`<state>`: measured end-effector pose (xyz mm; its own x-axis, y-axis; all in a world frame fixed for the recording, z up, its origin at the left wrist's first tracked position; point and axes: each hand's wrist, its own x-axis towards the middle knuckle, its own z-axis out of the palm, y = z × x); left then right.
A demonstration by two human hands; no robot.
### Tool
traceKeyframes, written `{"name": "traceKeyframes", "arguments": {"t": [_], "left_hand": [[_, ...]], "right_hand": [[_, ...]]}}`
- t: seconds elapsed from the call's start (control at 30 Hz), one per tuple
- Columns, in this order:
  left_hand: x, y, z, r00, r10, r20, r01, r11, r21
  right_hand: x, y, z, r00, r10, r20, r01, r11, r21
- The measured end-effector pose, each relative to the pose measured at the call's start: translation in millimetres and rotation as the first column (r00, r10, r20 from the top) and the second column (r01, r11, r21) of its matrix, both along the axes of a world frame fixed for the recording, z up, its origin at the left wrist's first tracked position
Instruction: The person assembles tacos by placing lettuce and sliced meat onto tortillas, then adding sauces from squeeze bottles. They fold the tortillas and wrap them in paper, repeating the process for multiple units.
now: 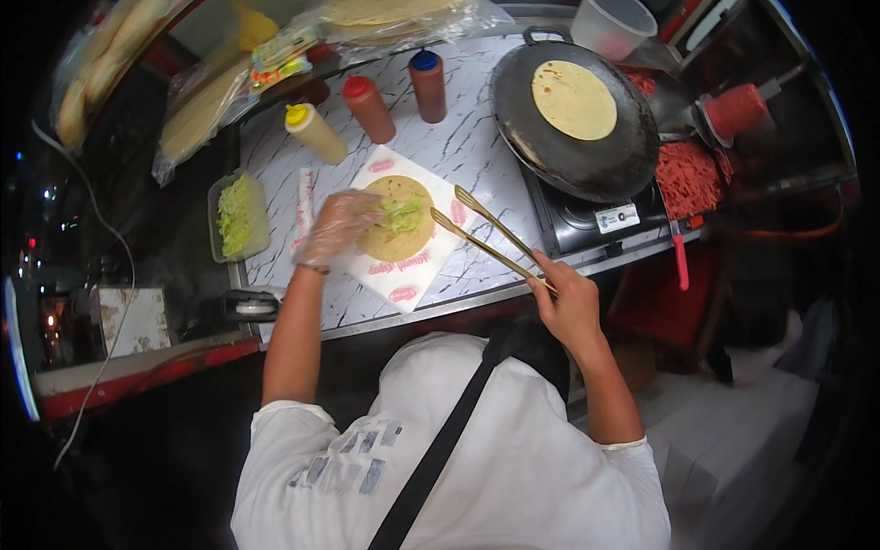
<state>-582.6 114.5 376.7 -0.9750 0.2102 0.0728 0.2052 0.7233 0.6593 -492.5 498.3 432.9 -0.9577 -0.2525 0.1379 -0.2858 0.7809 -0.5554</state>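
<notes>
My left hand [337, 225], in a clear plastic glove, reaches over a flat tortilla [390, 246]. Its bunched fingertips are at the shredded lettuce [401, 216] lying on the middle of the tortilla. Beneath the tortilla is a white printed paper sheet [378, 278], set at a slant on the counter. My bare right hand [570, 298] grips gold-coloured metal tongs [486, 247] near their joined end. The tongs' two tips are apart and point at the right side of the paper. A clear tub of shredded lettuce [235, 218] stands left of my left hand.
A second tortilla [575, 100] lies on a round black griddle [522, 137] over a stove. Yellow-capped [317, 136], red-capped [368, 110] and blue-capped [428, 89] squeeze bottles stand behind the paper. Red shredded meat [689, 181] and a red-handled knife [680, 258] are at the right. Bagged tortillas [394, 13] lie at the back.
</notes>
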Motion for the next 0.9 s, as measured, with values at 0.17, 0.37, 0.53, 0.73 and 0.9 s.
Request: {"name": "traceKeyframes", "arguments": {"t": [0.17, 0.37, 0.53, 0.73, 0.9], "left_hand": [[11.6, -10.7, 3.6, 0.981, -0.003, -0.192, -0.032, 0.982, -0.184], [33.3, 49.7, -29.7, 0.986, 0.165, -0.013, -0.159, 0.925, -0.345], [58.4, 34.9, -26.9, 0.881, 0.468, -0.064, -0.470, 0.882, -0.019], [73.5, 65.5, -24.6, 0.816, 0.559, -0.149, -0.554, 0.829, 0.074], [89.9, 113.7, -15.4, 0.789, 0.615, -0.020, -0.572, 0.745, 0.342]], "right_hand": [[13.5, 34.3, 30.9, 0.995, -0.074, -0.063, 0.062, 0.983, -0.172], [-58.6, 171.5, 64.1, 0.850, -0.345, -0.397, 0.299, 0.938, -0.176], [-164.7, 282.0, 36.6, 0.810, -0.559, -0.178, 0.570, 0.822, 0.012], [-278.7, 301.9, -13.5, 0.807, -0.571, -0.151, 0.588, 0.800, 0.118], [-306.7, 300.5, -24.2, 0.906, -0.383, -0.183, 0.417, 0.882, 0.221]]}}
